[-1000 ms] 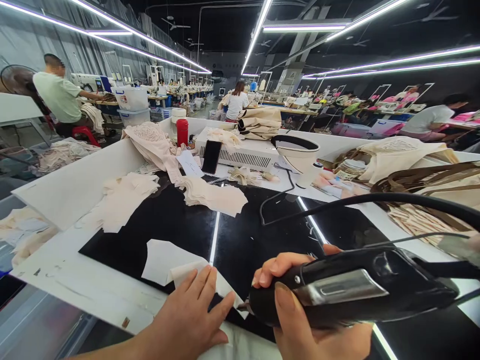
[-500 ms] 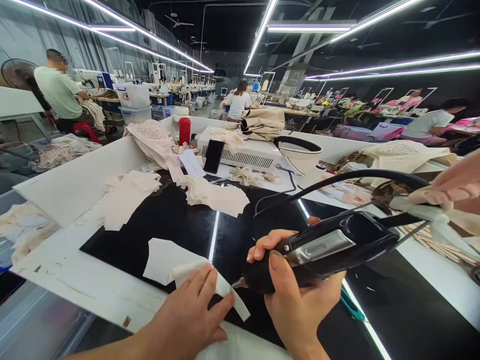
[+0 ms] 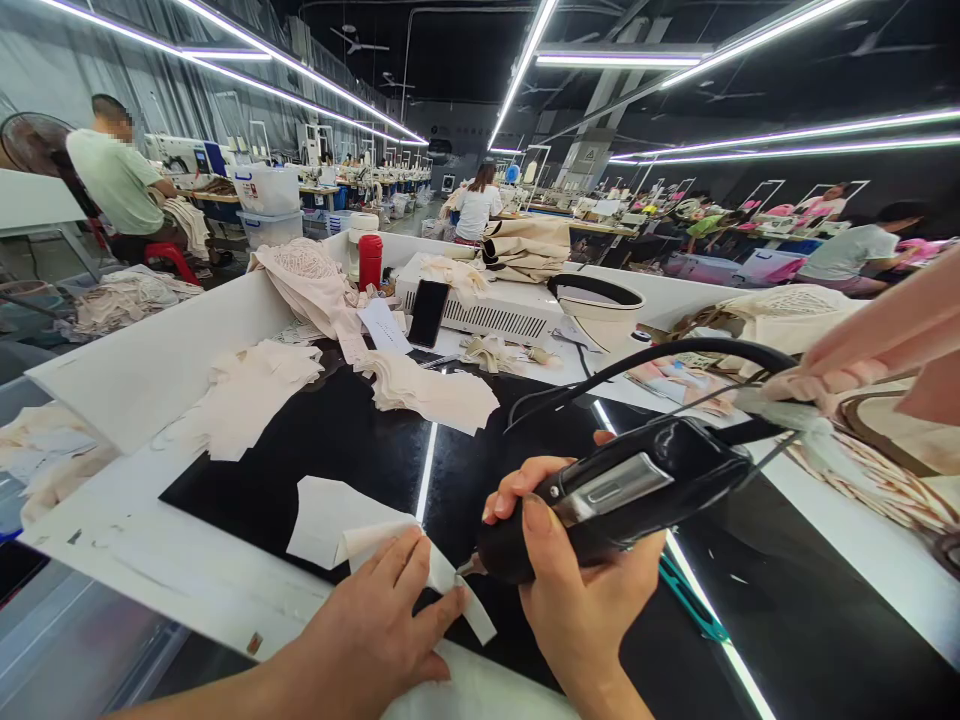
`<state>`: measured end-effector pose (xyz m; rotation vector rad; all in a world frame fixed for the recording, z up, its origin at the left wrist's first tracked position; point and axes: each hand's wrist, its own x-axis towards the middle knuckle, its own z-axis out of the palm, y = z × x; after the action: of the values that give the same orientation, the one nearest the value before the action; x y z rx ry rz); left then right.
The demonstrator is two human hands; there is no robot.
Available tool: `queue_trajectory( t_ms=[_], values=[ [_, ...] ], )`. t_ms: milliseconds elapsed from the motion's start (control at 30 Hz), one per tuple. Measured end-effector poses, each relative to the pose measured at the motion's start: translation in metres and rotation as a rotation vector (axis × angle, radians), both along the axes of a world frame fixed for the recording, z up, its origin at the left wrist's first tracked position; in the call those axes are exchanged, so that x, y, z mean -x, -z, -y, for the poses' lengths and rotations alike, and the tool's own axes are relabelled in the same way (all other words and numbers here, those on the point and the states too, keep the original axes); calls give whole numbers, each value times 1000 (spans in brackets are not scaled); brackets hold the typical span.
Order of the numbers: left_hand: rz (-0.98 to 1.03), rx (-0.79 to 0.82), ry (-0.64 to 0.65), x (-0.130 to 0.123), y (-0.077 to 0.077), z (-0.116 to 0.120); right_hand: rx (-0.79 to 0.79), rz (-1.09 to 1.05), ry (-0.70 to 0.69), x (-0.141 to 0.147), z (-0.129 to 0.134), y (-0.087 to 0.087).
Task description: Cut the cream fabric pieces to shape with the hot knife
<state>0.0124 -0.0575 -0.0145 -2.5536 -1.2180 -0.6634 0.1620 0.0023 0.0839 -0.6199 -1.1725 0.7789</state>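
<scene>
My left hand (image 3: 382, 610) lies flat with its fingers spread on a pale fabric strip (image 3: 375, 538), pressing a folded part of it onto the black tabletop sheet. My right hand (image 3: 577, 560) is wrapped round a black corded handheld tool (image 3: 675, 450) with a silver lever on its side. Its thin metal tip (image 3: 469, 568) points at the strip near my left fingertips; whether it touches, I cannot tell. At the right, another person's blurred hand (image 3: 817, 375) is by the tool's rear end, where whitish wrapping and the cable show. Teal-handled snips (image 3: 697, 600) lie beside my right wrist.
Stacks of pale fabric pieces (image 3: 427, 390) lie ahead. Beyond stand a phone (image 3: 429, 312), a red bottle (image 3: 370, 262) and a white vented box (image 3: 480, 310). The black cable (image 3: 637, 370) arcs over the table. More fabric (image 3: 795, 310) is heaped right; people sit at machines behind.
My right hand and the black tool have shifted slightly left. The other person's hand by its rear end has moved left too. My left hand has hardly moved on the strip.
</scene>
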Motion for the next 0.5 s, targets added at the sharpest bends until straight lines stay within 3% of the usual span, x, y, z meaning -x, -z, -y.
queue_trajectory(
  t_ms=[500],
  values=[
    [7, 2, 48, 4, -7, -1, -14, -24, -59, 8, -8, 1]
  ],
)
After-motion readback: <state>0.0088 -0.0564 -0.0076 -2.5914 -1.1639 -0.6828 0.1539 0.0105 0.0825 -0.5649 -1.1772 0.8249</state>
